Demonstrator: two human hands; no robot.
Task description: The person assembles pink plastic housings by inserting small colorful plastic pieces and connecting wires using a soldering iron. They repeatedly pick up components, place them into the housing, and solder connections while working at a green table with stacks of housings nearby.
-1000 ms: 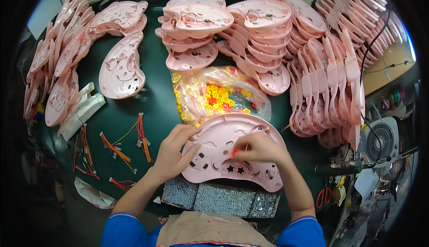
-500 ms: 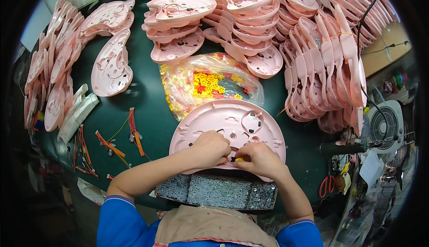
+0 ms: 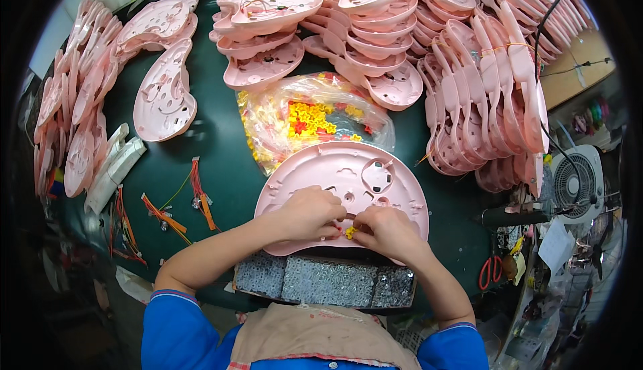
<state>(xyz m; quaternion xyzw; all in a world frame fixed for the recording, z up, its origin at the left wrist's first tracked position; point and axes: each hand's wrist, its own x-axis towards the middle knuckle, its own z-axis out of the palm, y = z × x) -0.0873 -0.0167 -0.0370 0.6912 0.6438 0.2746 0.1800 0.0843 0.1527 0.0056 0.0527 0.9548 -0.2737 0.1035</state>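
In front of me lies a pink curved plastic shell (image 3: 315, 169), hollow side up, with molded ribs and a round recess at the upper right. Over its lower middle, my right hand (image 3: 387, 231) pinches a small yellow star-shaped plastic piece (image 3: 349, 233). Close by on the left, my left hand (image 3: 312, 210) rests on the shell with its fingers curled in. Whatever its fingertips hold, if anything, is hidden. Just beyond the shell, an open clear plastic bag (image 3: 268, 112) contains many yellow and red star-shaped pieces (image 3: 309, 119).
Pink shells stand in stacks (image 3: 268, 42) at the back and in a row (image 3: 482, 95) on the right. Wire bundles (image 3: 163, 217) lie at the left. A box of small metallic parts (image 3: 328, 281) sits at the near edge. Red-handled scissors (image 3: 490, 273) and a fan (image 3: 576, 182) are at right.
The yellow piece at my right fingertips shows more fully, and my right hand has turned slightly. My left fingers have shifted a little left. The whole view has moved slightly.
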